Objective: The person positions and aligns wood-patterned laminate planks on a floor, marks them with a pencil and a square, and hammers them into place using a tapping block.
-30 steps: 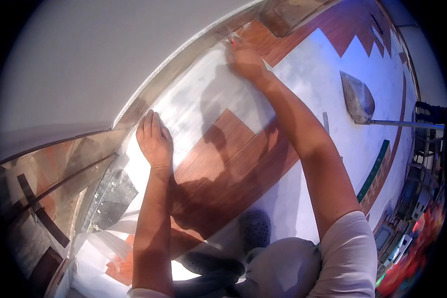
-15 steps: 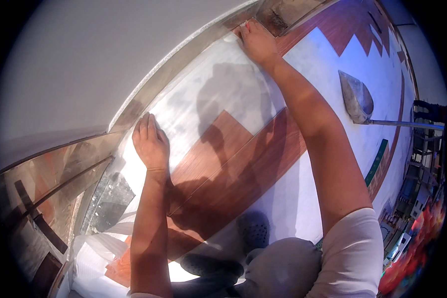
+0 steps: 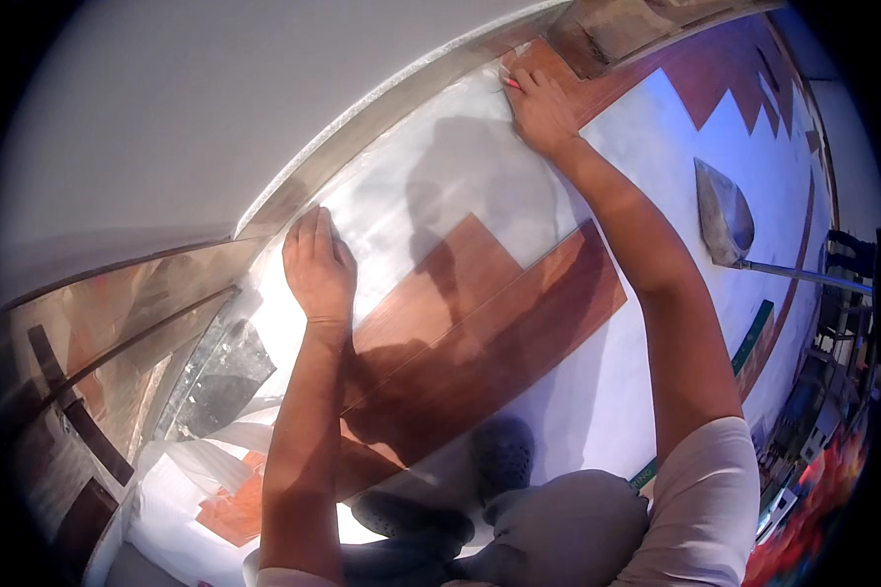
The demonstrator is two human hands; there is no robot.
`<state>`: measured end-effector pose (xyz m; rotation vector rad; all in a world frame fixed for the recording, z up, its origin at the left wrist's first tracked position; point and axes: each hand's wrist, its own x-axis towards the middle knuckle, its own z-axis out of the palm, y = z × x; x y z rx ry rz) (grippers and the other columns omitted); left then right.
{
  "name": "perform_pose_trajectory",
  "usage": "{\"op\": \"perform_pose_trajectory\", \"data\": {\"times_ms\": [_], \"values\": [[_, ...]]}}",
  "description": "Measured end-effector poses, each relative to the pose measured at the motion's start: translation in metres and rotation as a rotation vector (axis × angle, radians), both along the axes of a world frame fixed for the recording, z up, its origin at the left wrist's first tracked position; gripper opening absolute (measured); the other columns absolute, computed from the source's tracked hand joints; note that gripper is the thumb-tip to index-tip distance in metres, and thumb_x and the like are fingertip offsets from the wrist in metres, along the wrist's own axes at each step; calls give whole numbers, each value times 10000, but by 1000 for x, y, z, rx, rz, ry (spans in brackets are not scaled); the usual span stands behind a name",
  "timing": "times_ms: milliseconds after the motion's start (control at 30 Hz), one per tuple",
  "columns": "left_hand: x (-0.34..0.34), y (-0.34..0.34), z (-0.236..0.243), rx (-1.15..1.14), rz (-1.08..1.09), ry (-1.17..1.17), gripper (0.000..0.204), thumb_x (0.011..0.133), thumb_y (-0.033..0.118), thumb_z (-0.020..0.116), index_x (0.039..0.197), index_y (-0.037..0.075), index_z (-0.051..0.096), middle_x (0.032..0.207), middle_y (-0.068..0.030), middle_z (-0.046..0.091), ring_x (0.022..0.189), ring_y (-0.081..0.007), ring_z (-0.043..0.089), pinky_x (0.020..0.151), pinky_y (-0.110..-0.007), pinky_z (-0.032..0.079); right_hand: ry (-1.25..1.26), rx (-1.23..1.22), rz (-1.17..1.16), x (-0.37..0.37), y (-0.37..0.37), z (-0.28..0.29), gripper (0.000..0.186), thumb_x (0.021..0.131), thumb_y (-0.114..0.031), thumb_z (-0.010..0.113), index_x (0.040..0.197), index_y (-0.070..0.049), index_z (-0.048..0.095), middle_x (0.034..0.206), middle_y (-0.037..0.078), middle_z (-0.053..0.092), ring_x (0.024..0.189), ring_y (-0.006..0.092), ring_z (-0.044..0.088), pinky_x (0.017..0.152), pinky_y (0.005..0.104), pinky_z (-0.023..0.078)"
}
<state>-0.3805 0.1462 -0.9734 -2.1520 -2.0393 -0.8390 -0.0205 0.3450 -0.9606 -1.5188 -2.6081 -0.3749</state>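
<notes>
My left hand point(image 3: 320, 266) rests flat on the white underlay point(image 3: 377, 210) by the foot of the wall, fingers straight and together, holding nothing. Farther off, my right hand point(image 3: 543, 110) is closed around a small red pencil-like stick point(image 3: 511, 83), of which only one end shows. This hand lies at the edge of a reddish-brown floor plank point(image 3: 543, 65) close to the wall. Between my arms, joined wood-look planks point(image 3: 480, 318) lie on the underlay, partly in my shadow.
A pale wall point(image 3: 166, 127) with a dusty base strip runs along the left. On the right lie a metal scoop-shaped tool point(image 3: 722, 210) with a long handle and a green strip point(image 3: 754, 335). More laid planks point(image 3: 700, 73) have a stepped edge. Crumpled white sheeting point(image 3: 166, 489) lies at lower left.
The view has shifted, so the scene sits farther right. My right hand has drawn back slightly from the wall, baring more of the far plank and the red stick. My left hand stays flat.
</notes>
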Motion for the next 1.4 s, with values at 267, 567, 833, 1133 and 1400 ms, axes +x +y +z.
{"op": "perform_pose_trajectory", "data": {"times_ms": [267, 567, 833, 1133, 1400], "values": [[0, -4, -3, -6, 1, 2, 451, 813, 12, 653, 1264, 15, 651, 1291, -140, 653, 1225, -354, 589, 1062, -472, 467, 203, -244, -164, -21, 19, 14, 313, 988, -153, 527, 1222, 9, 658, 1399, 169, 566, 1279, 360, 536, 1059, 481, 459], [4, 1, -2, 51, -35, -34, 391, 827, 16, 671, 1217, 14, 648, 1261, -167, 628, 1172, -371, 587, 1031, -482, 468, 111, 139, -8, -6, 17, -22, 345, 978, -171, 517, 1224, 18, 668, 1317, 243, 629, 1211, 397, 600, 1030, 476, 499], [0, -7, -3, 14, 110, -14, 490, 803, 64, 680, 1284, 8, 604, 1273, -202, 583, 1206, -393, 534, 1065, -496, 427, 281, -39, -100, -42, -5, -16, 410, 973, -200, 562, 1342, -44, 648, 1406, 225, 594, 1244, 418, 582, 1054, 489, 485], [8, -2, -5, -52, 135, -1, 413, 819, 95, 672, 1215, -22, 660, 1230, -178, 625, 1147, -362, 573, 1032, -469, 453, 478, -116, -237, -30, -66, 35, 401, 966, -170, 555, 1339, -57, 651, 1319, 234, 632, 1197, 428, 590, 1054, 476, 468], [4, -1, -16, -211, 273, -125, 181, 874, 65, 527, 969, -20, 656, 1032, -216, 657, 1019, -377, 608, 940, -477, 474, 770, -168, -380, 22, -320, 53, 407, 940, 55, 536, 1298, -38, 705, 1221, 163, 726, 1116, 286, 675, 1018, 369, 508]]}}
